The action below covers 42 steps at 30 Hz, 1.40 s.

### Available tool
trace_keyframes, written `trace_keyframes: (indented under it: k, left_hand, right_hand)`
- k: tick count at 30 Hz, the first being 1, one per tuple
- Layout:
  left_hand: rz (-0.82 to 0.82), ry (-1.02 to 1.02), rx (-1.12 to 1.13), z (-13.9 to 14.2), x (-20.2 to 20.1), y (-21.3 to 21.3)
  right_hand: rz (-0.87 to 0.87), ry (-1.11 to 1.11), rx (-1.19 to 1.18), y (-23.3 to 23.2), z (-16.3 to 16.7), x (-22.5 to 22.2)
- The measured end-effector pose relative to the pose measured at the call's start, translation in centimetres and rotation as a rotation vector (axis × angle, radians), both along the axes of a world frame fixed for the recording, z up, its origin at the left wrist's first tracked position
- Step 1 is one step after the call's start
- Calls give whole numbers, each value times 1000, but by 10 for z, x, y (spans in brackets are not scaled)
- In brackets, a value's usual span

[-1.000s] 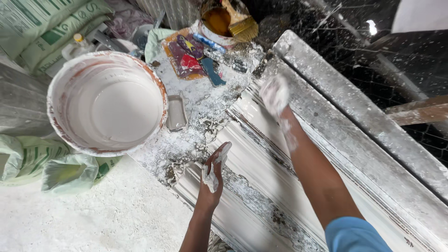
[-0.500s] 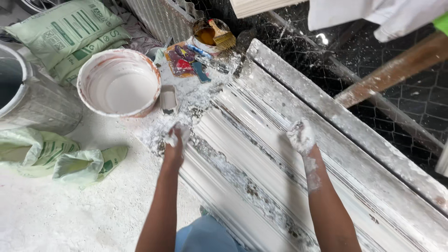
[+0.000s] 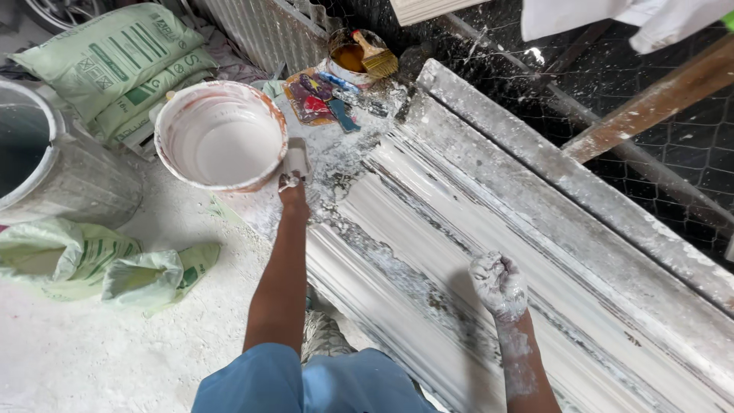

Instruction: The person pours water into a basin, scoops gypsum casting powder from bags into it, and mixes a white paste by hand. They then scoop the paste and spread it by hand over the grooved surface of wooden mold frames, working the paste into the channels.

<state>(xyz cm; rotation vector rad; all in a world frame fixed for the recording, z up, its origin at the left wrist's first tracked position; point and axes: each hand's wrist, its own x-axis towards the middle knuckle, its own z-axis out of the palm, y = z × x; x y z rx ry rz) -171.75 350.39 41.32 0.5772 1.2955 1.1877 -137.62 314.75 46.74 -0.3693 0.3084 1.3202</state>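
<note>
A long white plaster cornice moulding [image 3: 489, 229], ridged and crusted with wet plaster, is lying diagonally across the frame. The plaster-coated right hand [image 3: 498, 284] is pressing on it, fingers curled, while the left hand [image 3: 292, 191] is closing on a small scraper [image 3: 296, 160] beside one white bucket [image 3: 220, 136]. Two green sacks [image 3: 115, 65] are lying stacked behind; bare dusty floor [image 3: 99, 352] is lying open at left.
</note>
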Motion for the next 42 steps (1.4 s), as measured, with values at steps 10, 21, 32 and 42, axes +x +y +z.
trace_keyframes:
  k: [10, 21, 32, 42]
  left_hand:
    - [-33, 49, -19, -71, -6, -34]
    - [-549, -269, 124, 75, -74, 12]
    - [-450, 1115, 860, 99, -198, 100]
    - [-963, 1565, 502, 83, -179, 94]
  right_hand:
    - [-41, 15, 11, 90, -27, -113]
    - [-88, 30, -4, 131, -33, -153]
    - [142, -115, -40, 181, -19, -221]
    - [205, -378, -13, 186, -11, -242]
